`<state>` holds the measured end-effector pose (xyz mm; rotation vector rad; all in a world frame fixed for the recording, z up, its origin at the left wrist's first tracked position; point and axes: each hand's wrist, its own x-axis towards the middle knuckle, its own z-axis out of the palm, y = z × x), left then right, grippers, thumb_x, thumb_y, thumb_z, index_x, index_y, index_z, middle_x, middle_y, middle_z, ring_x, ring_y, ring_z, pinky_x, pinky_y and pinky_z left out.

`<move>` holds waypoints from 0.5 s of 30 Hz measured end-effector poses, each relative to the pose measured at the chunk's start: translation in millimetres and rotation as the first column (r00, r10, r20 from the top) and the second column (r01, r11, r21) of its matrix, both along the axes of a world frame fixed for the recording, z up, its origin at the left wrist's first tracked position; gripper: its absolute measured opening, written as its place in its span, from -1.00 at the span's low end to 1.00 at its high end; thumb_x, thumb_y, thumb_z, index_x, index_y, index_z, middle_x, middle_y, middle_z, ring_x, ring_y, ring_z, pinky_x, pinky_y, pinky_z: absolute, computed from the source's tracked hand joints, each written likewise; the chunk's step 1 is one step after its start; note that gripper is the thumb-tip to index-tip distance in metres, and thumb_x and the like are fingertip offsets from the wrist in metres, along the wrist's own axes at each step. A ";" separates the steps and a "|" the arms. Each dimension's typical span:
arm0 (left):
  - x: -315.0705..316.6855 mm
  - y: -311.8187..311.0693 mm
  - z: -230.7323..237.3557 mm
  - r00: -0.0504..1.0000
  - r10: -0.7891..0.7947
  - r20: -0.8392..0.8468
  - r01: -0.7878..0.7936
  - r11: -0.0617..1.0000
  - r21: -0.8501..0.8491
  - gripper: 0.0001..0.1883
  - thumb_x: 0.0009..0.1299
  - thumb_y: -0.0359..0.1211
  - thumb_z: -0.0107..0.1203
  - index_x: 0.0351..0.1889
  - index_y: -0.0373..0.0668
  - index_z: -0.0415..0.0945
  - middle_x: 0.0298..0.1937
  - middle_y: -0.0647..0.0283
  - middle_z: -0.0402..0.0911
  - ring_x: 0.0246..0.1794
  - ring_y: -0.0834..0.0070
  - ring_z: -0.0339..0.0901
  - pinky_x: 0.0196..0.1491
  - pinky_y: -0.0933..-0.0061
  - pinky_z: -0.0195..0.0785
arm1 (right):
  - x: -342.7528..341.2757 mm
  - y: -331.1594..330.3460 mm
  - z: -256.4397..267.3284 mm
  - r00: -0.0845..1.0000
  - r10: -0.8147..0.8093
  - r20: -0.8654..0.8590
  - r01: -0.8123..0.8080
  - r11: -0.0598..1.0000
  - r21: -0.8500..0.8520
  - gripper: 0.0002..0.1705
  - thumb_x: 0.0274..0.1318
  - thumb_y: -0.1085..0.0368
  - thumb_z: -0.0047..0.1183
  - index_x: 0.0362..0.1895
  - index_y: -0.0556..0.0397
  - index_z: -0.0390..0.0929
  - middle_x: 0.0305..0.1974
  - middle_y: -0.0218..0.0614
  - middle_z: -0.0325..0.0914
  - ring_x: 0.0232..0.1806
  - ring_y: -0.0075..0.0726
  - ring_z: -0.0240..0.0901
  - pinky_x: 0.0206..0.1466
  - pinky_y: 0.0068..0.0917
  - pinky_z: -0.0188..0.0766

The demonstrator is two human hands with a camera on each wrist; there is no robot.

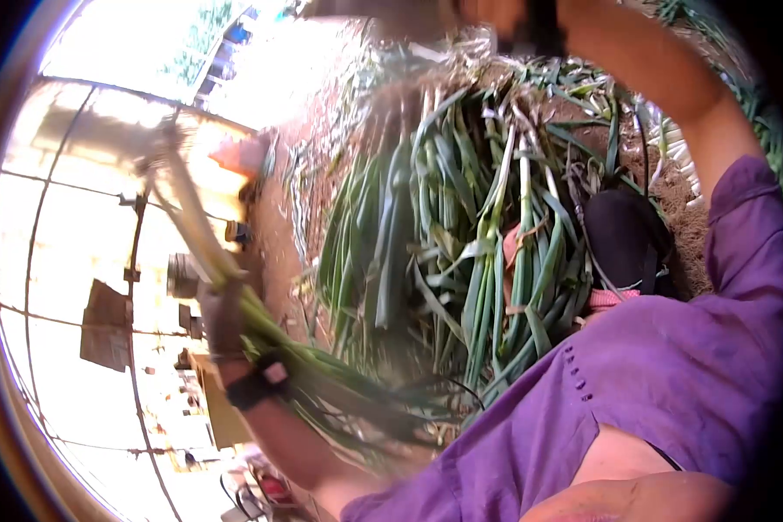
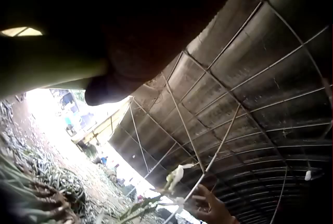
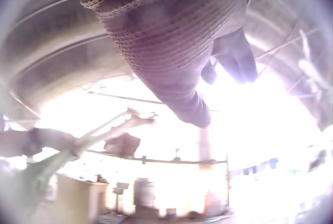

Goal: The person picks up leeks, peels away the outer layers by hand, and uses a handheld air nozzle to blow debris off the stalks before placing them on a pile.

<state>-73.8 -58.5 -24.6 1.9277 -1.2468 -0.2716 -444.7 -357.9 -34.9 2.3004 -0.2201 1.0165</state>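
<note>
My left hand [image 1: 222, 317] grips a few long green onions [image 1: 270, 335] around their pale shafts. The root ends tilt up and away, and the green leaves trail down toward my lap. In the left wrist view the hand is a dark shape against a shaft [image 2: 52, 60]. My right hand [image 3: 171, 52], in a knitted glove, is raised far forward with loosely bent fingers and nothing between them. A blurred pale scrap [image 3: 312, 70] is apart from it at the right. Below lies a large heap of green onions [image 1: 444, 191].
Loose leaves and trimmings [image 1: 574, 91] litter the soil behind the heap. White-stemmed onions [image 1: 674, 152] lie at the right. A dark shoe [image 1: 626, 235] is beside the heap. Metal framing [image 1: 139, 252] stands at the left, and a ribbed roof [image 2: 250, 89] arches overhead.
</note>
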 end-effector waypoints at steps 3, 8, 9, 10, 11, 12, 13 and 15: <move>-46.8 -43.1 -39.9 0.984 -0.164 -0.067 0.175 0.961 0.213 -0.67 0.25 -0.26 0.27 -0.12 -0.26 0.54 -0.38 0.31 0.55 -0.44 0.56 0.47 -0.39 0.47 0.35 | 22.0 68.3 -41.3 0.988 0.089 -0.126 -0.048 0.954 0.297 -0.46 0.07 0.34 0.17 0.20 0.03 0.45 0.04 -0.06 0.53 0.06 -0.09 0.53 0.14 -0.30 0.49; -160.9 -78.9 -103.7 0.823 -0.426 -0.376 0.555 0.744 0.372 -0.75 0.28 -0.26 0.23 -0.19 -0.22 0.59 -0.40 0.38 0.55 -0.42 0.59 0.47 -0.35 0.50 0.33 | 26.4 76.5 -128.9 0.990 0.130 -0.049 -0.120 0.979 0.165 -0.61 0.11 0.22 0.13 0.04 0.00 0.46 -0.13 -0.21 0.52 -0.12 -0.22 0.52 -0.09 -0.38 0.47; -182.6 -83.0 -120.7 0.779 -0.475 -0.409 0.618 0.694 0.370 -0.74 0.27 -0.28 0.22 -0.17 -0.24 0.58 -0.35 0.37 0.56 -0.36 0.57 0.50 -0.29 0.49 0.35 | 19.4 78.1 -145.4 0.993 0.112 -0.042 -0.106 0.987 0.123 -0.64 0.12 0.20 0.12 0.00 0.00 0.46 -0.16 -0.23 0.51 -0.16 -0.24 0.52 -0.14 -0.40 0.47; -193.8 -90.2 -142.4 0.759 -0.537 -0.367 0.649 0.670 0.361 -0.71 0.27 -0.30 0.20 -0.12 -0.26 0.55 -0.30 0.35 0.56 -0.30 0.55 0.50 -0.23 0.46 0.37 | 11.0 79.9 -163.0 0.994 0.095 -0.046 -0.091 0.993 0.079 -0.66 0.13 0.18 0.11 -0.03 -0.01 0.47 -0.20 -0.26 0.51 -0.20 -0.27 0.52 -0.19 -0.42 0.46; -197.5 -101.1 -164.9 0.704 -0.590 -0.395 0.709 0.619 0.338 -0.69 0.26 -0.32 0.18 -0.08 -0.27 0.52 -0.26 0.33 0.56 -0.26 0.53 0.50 -0.19 0.43 0.38 | -1.0 82.0 -177.3 0.996 0.068 -0.061 -0.066 0.997 0.027 -0.68 0.14 0.15 0.10 -0.06 -0.01 0.47 -0.23 -0.29 0.51 -0.23 -0.30 0.51 -0.23 -0.43 0.46; -238.2 -95.6 -148.8 0.657 -0.529 -0.537 0.748 0.546 0.378 -0.68 0.26 -0.32 0.17 -0.07 -0.27 0.51 -0.25 0.32 0.55 -0.26 0.51 0.49 -0.18 0.42 0.37 | -18.6 86.0 -186.2 0.996 0.031 -0.087 -0.033 0.999 -0.020 -0.70 0.15 0.13 0.09 -0.09 -0.02 0.47 -0.27 -0.32 0.51 -0.27 -0.32 0.51 -0.28 -0.45 0.45; -254.1 -97.1 -156.7 0.667 -0.508 -0.546 0.739 0.547 0.394 -0.65 0.26 -0.31 0.18 -0.03 -0.28 0.50 -0.23 0.31 0.55 -0.25 0.49 0.50 -0.17 0.42 0.37 | -40.2 87.8 -197.2 0.995 -0.013 -0.102 0.007 0.998 -0.055 -0.71 0.15 0.11 0.09 -0.12 -0.02 0.47 -0.30 -0.35 0.50 -0.31 -0.35 0.51 -0.33 -0.47 0.45; -285.1 -106.7 -158.0 0.605 -0.623 -0.495 0.796 0.471 0.380 -0.66 0.33 -0.37 0.14 0.04 -0.29 0.49 -0.19 0.30 0.57 -0.20 0.50 0.50 -0.12 0.41 0.39 | -86.4 89.4 -210.9 0.987 -0.110 -0.118 0.100 0.991 -0.089 -0.72 0.17 0.06 0.07 -0.19 -0.03 0.47 -0.37 -0.40 0.50 -0.38 -0.40 0.51 -0.42 -0.50 0.44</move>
